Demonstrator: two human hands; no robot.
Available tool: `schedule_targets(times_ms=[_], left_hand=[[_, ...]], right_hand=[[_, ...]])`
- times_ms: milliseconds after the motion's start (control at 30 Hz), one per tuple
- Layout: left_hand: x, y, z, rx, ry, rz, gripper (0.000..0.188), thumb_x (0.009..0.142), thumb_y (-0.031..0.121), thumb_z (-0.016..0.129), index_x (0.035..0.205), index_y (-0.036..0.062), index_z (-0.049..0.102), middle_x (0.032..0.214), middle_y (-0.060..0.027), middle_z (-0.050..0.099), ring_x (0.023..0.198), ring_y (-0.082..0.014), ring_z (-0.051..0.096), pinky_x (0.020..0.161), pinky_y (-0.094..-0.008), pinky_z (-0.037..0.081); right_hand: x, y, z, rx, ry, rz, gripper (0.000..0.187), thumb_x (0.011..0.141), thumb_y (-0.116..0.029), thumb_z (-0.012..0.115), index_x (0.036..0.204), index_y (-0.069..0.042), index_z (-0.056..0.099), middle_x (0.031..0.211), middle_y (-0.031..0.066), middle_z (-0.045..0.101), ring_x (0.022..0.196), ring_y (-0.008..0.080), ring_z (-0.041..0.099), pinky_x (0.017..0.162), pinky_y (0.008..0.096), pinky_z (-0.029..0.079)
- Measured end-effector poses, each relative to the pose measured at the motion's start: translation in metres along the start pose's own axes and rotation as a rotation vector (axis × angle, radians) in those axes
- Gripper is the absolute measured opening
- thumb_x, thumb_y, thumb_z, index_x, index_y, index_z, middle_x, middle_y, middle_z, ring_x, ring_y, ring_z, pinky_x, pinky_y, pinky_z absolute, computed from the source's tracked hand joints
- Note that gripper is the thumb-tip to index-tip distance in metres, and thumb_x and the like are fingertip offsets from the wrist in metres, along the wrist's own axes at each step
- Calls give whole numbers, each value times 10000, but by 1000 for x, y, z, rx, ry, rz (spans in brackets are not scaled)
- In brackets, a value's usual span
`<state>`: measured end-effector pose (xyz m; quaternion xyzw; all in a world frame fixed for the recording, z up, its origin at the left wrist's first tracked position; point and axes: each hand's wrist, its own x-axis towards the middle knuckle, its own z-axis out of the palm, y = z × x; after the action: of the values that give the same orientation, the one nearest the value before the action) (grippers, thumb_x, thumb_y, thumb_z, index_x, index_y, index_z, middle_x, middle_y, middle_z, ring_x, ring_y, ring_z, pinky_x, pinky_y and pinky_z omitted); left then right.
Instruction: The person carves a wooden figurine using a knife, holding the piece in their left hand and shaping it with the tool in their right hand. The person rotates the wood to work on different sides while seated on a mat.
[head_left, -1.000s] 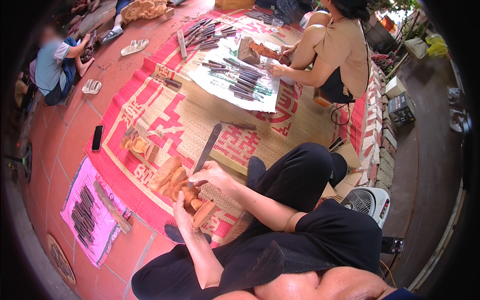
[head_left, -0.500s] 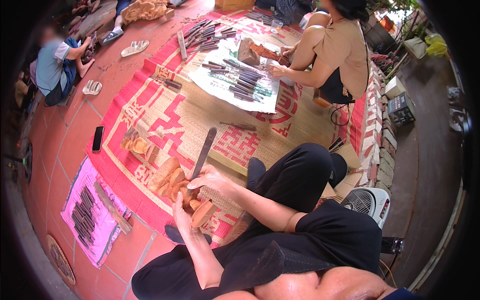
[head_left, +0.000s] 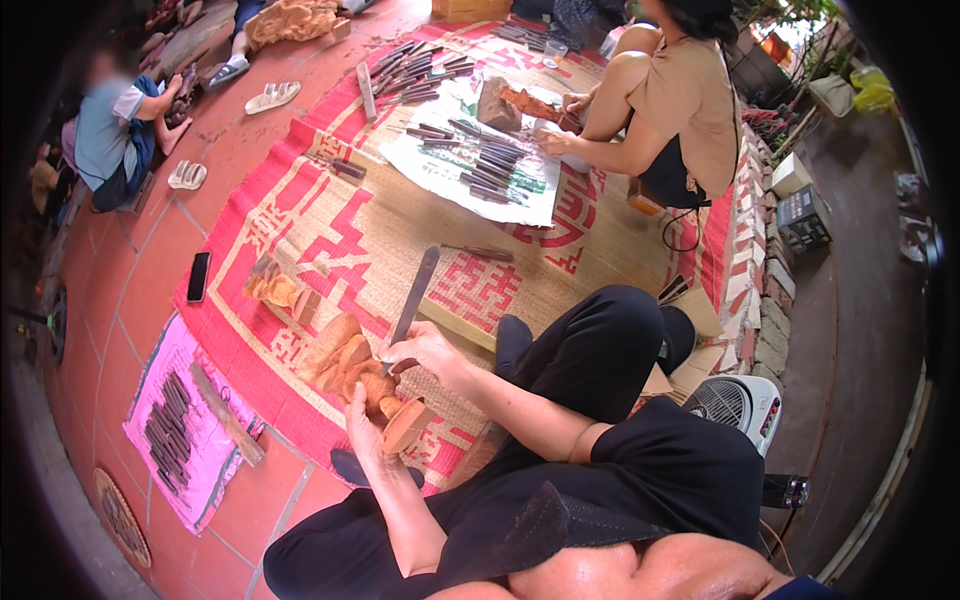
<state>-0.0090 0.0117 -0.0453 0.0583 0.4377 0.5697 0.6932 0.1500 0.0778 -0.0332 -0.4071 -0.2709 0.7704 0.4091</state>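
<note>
My left hand [head_left: 370,428] is closed around the lower part of a carved wooden figure [head_left: 350,368], which is tilted above the mat with its flat round base toward me. Between the fingers of my right hand [head_left: 428,352] is a long, flat, dark file [head_left: 415,290]. Its lower end is at the carving's side, and its free end points up and away from me. Some of the carving's underside is hidden by my left hand. A second, smaller wooden carving [head_left: 280,290] lies on the mat just beyond.
On the red and straw mat [head_left: 400,225] are a wooden strip [head_left: 455,322] and several carving tools [head_left: 495,165] on a white sheet. Left are a phone [head_left: 198,277] and a pink cloth [head_left: 205,500] with tools. A person [head_left: 660,120] sits opposite; a fan [head_left: 725,405] stands right.
My right hand and the file have shifted slightly to the right along the carving. My left hand and the carving have barely moved.
</note>
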Motion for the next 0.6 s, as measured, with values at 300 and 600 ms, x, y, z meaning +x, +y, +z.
schedule_targets(times_ms=[300,600], left_hand=[[3,-2,-1,-124,53,-12,380,926,218,567,1229,5,483,1082,-142,622,882,-263,655,731,-339,560],[2,-1,-2,-92,-3,-56,434,917,285,572,1245,30,448,1001,-194,645,739,-249,670,595,-352,580]], right_hand=[[-3,1,3,-55,-101,-36,198,768,-153,710,909,-22,658,814,66,663,721,153,636,688,283,513],[-5,-7,4,-36,-37,-19,183,754,-129,721,894,-31,655,837,45,664,773,146,632,682,283,511]])
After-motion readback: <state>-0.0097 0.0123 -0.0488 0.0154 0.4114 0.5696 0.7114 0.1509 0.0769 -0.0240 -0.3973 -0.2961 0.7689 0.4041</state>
